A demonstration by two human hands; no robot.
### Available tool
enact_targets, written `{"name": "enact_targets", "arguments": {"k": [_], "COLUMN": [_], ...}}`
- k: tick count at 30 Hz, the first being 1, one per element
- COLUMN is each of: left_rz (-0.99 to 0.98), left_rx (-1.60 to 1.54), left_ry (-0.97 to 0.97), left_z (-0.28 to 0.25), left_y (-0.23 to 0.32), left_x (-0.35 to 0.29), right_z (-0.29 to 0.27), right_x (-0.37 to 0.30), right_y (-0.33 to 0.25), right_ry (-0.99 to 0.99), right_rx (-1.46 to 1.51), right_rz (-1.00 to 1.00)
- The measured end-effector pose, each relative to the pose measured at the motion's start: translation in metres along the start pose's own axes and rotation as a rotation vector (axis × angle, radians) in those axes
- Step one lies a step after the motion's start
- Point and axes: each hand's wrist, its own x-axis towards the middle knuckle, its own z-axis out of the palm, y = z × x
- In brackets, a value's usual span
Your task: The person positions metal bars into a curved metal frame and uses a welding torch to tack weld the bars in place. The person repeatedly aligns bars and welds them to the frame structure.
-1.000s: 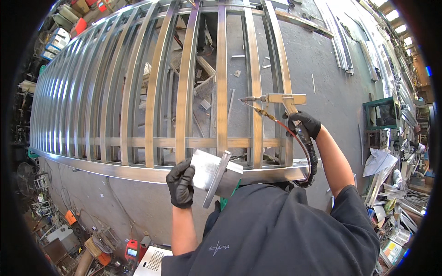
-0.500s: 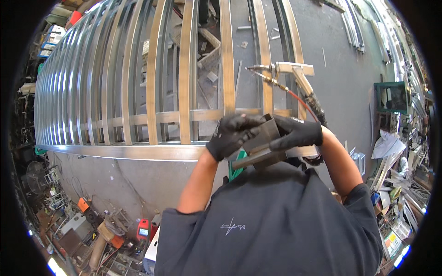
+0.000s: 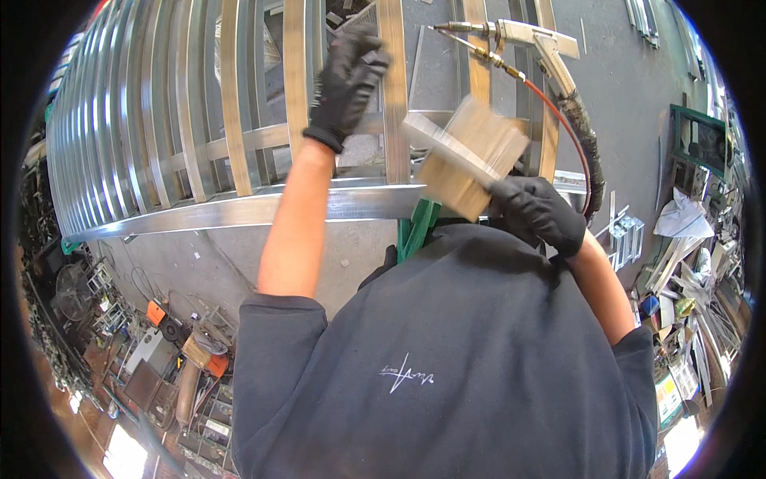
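Observation:
In my gloved right hand (image 3: 538, 211) is a boxy grey-brown piece with a flat bar across it (image 3: 501, 136), gripped near one end of the bar. Motion blurs the piece, so its exact kind is unclear. My left hand (image 3: 349, 80), also in a black glove, reaches out over the slatted metal frame (image 3: 303, 206); its fingers look loosely apart, somewhat smeared, and nothing shows in them. Beyond the boxy piece, a welding gun (image 3: 519, 36) with a pointed nozzle rests on the frame's bars.
A red hose (image 3: 558, 112) and a dark wrapped cable (image 3: 582, 132) trail from the gun down the right side. A green support (image 3: 417, 227) stands by the frame's near edge. Scrap metal (image 3: 678, 247) is piled at right; tools and an orange cylinder (image 3: 187, 391) clutter the lower left.
My left hand has come off the boxy piece and moved forward over the bars. The right hand now holds the piece alone, tilted. The view has shifted with my head.

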Motion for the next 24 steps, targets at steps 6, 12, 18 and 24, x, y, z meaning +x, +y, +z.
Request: {"name": "enact_targets", "arguments": {"k": [6,12,18,24], "left_rz": [-0.383,-0.423,-0.41,-0.391], "left_rx": [0.407,0.282,0.237,0.189], "left_ry": [-0.255,-0.399,-0.375,-0.344], "left_z": [-0.013,-0.025,-0.032,-0.033], "left_y": [-0.034,-0.045,-0.058,-0.062], "left_x": [-0.023,-0.007,-0.008,-0.01], "right_z": [0.009,0.017,0.023,0.023], "right_x": [0.031,0.047,0.055,0.052], "right_y": [0.051,0.036,0.028,0.036], "right_ry": [0.252,0.406,0.406,0.372], "right_rx": [-0.725,-0.724,-0.423,-0.302], "right_rz": [-0.587,-0.627,-0.552,-0.475]}}
